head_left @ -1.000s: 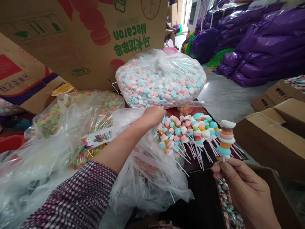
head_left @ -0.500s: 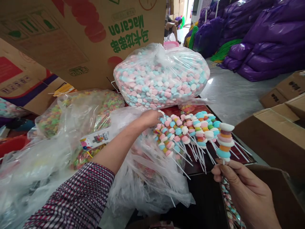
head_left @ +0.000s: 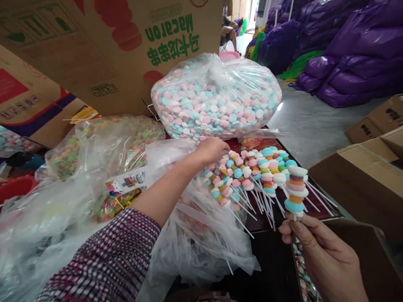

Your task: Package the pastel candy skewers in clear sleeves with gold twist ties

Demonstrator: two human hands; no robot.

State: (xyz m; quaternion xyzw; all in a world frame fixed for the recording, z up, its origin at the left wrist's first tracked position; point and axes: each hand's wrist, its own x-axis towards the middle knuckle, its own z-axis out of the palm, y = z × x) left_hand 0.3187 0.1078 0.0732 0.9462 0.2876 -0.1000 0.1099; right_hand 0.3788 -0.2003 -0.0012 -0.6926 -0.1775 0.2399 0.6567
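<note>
My right hand pinches the white stick of a candy skewer, held upright, with white, purple, orange, pink and blue discs stacked on it. My left hand reaches across to the far end of a pile of finished candy skewers lying on a dark red tray. Its fingers curl down at the edge of the pile, just below a big clear bag of pink, blue and white candies. Whether it holds a piece is hidden.
Clear bags of multicoloured candy lie at left under loose plastic. A Macaron carton stands behind. Open cardboard boxes sit at right, one holding wrapped candy. Purple sacks line the far floor, where a person sits.
My left hand has shifted slightly right and forward over the top of the skewer pile. The skewer in my right hand stays upright, almost in place.
</note>
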